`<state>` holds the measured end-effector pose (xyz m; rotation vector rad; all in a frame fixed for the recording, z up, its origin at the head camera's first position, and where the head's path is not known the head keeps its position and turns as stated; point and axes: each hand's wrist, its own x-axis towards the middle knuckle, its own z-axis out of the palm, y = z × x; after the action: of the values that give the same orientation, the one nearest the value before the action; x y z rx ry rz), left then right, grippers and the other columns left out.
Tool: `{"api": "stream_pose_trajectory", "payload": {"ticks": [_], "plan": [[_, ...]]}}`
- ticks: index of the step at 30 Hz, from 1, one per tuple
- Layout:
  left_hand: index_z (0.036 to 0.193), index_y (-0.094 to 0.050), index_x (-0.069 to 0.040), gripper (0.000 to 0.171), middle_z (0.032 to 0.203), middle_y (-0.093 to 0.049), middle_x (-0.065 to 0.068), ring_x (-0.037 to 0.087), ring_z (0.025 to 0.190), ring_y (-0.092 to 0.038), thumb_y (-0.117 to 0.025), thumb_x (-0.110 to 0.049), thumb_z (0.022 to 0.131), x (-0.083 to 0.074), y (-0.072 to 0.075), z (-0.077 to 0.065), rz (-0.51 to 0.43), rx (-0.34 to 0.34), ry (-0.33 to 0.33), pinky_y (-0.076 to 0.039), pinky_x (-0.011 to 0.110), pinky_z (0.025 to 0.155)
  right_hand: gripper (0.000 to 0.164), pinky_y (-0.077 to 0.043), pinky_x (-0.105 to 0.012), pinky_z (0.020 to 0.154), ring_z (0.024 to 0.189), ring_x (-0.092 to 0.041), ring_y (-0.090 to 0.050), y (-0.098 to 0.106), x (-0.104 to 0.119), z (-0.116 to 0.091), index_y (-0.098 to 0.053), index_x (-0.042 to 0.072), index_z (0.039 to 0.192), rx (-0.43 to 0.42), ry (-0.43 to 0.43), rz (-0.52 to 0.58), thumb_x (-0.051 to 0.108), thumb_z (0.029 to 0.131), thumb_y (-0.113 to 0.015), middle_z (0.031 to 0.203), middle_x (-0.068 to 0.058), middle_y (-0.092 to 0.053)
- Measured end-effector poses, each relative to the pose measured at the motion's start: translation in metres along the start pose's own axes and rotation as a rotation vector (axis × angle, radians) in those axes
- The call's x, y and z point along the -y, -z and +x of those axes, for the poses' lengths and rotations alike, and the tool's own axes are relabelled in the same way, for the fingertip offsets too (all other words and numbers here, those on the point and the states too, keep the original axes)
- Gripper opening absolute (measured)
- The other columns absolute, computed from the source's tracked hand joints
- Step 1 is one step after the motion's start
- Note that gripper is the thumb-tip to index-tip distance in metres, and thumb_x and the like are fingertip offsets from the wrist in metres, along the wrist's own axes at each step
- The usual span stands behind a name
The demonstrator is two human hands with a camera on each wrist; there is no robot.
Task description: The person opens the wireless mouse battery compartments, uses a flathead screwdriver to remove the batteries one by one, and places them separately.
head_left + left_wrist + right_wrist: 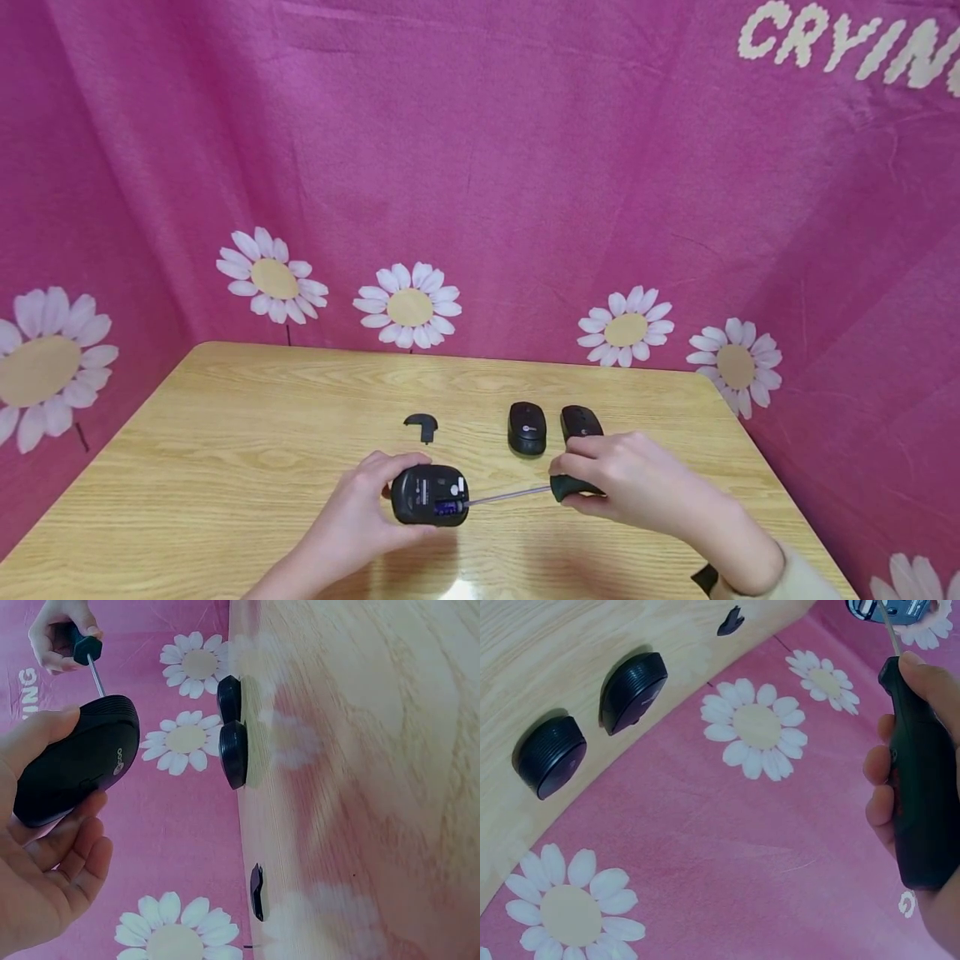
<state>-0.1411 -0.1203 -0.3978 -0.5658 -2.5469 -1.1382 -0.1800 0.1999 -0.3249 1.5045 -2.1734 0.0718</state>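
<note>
My left hand (367, 504) grips a black computer mouse (408, 493) by its edges, its underside turned up toward the head camera. A battery (447, 507) with a blue-purple wrapper shows in the mouse's uncovered compartment. My right hand (633, 483) holds a screwdriver (928, 787) by its dark green handle, fingers wrapped round it. The metal shaft points left, its tip right at the battery's end in the head view. From the left wrist view, the mouse's top (82, 761) faces the camera and hides the tip.
Behind the hands, a loose black battery cover (426, 425) lies on the wooden table (262, 417). Two more black mice stand to its right, one mouse (527, 428) beside another mouse (580, 420) partly behind my right hand. A pink flowered cloth (480, 167) hangs around the table.
</note>
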Motion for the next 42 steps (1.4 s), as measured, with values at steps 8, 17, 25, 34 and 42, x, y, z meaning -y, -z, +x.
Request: {"api": "stream_pose_trajectory", "payload": {"ticks": [8,17,25,34,42], "plan": [[0.111,-0.066,-0.023,0.065,0.089,-0.060,-0.015,0.002,0.077,-0.051,-0.092,-0.032,0.053,0.004,-0.001,0.001,-0.010,-0.028,-0.057,-0.050,0.024,0.067,0.036,-0.046,-0.016,0.052,0.062,0.000,-0.052,-0.002,0.001,0.001,-0.065,0.022,0.095,-0.028,0.014,0.016,0.022,0.064,-0.083,0.082,0.013,-0.056],[0.111,-0.065,-0.034,0.068,0.092,-0.062,-0.023,0.001,0.090,-0.060,-0.093,-0.031,0.050,0.011,0.002,0.000,-0.160,-0.002,0.007,-0.050,0.032,0.086,0.029,-0.044,-0.011,0.054,0.061,0.004,-0.049,-0.009,-0.004,-0.009,-0.064,0.021,0.096,-0.069,-0.034,0.137,0.024,0.071,-0.080,0.082,0.015,-0.057],[0.116,-0.063,-0.030,0.066,0.108,-0.066,-0.014,0.010,0.105,-0.059,-0.090,-0.037,0.056,0.012,0.010,0.000,-0.350,0.110,0.161,-0.045,0.030,0.096,0.022,-0.047,-0.010,0.061,0.067,0.006,-0.054,-0.020,-0.006,-0.019,-0.065,0.021,0.100,-0.076,-0.097,0.316,0.029,0.081,-0.074,0.090,0.013,-0.062],[0.121,-0.061,-0.013,0.064,0.115,-0.066,0.001,0.011,0.106,-0.059,-0.088,-0.020,0.063,0.014,0.009,-0.003,-0.520,0.102,0.166,-0.044,0.019,0.092,0.026,-0.050,-0.013,0.068,0.078,-0.001,-0.060,-0.034,-0.007,-0.026,-0.064,0.020,0.100,-0.088,-0.203,0.530,0.024,0.078,-0.078,0.093,0.008,-0.067],[0.122,-0.060,-0.010,0.063,0.120,-0.063,0.009,0.008,0.108,-0.059,-0.086,-0.010,0.064,0.015,0.000,-0.004,-0.610,0.049,0.172,-0.044,0.017,0.093,0.028,-0.048,-0.013,0.067,0.075,-0.002,-0.058,-0.052,-0.001,-0.032,-0.063,0.020,0.100,-0.157,-0.247,0.625,0.016,0.077,-0.078,0.092,0.007,-0.067]]}}
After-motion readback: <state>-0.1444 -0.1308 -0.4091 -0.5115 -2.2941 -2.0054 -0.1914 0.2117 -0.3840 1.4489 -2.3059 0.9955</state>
